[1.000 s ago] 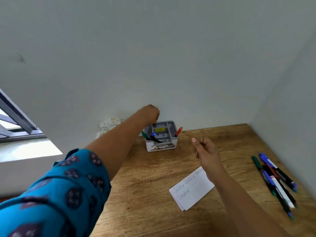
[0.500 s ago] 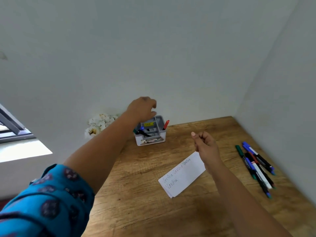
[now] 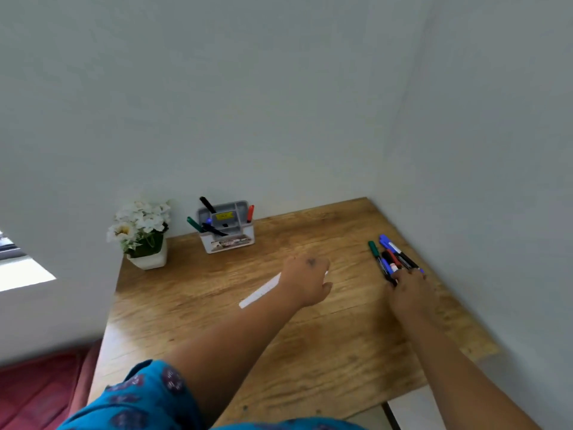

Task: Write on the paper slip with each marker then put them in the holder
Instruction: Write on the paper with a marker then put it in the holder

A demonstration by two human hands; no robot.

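- Step: fetching the next marker; right hand (image 3: 409, 282) reaches into the loose markers (image 3: 391, 259) near the bench's right edge, fingers' grip unclear.
- Left hand (image 3: 305, 282) rests relaxed over the paper slip (image 3: 259, 294), mid-bench.
- Holder (image 3: 228, 228) at the far edge already has several.
- Next: isolate one marker.

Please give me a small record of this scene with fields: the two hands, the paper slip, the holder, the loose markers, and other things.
left hand: rests over the paper slip, fingers relaxed
right hand: reaches onto the loose markers; grip unclear
paper slip: flat on the table, mostly hidden by the left hand
holder: by the back wall, several markers standing inside
loose markers: a pile at the right edge of the table
flower pot: left of the holder
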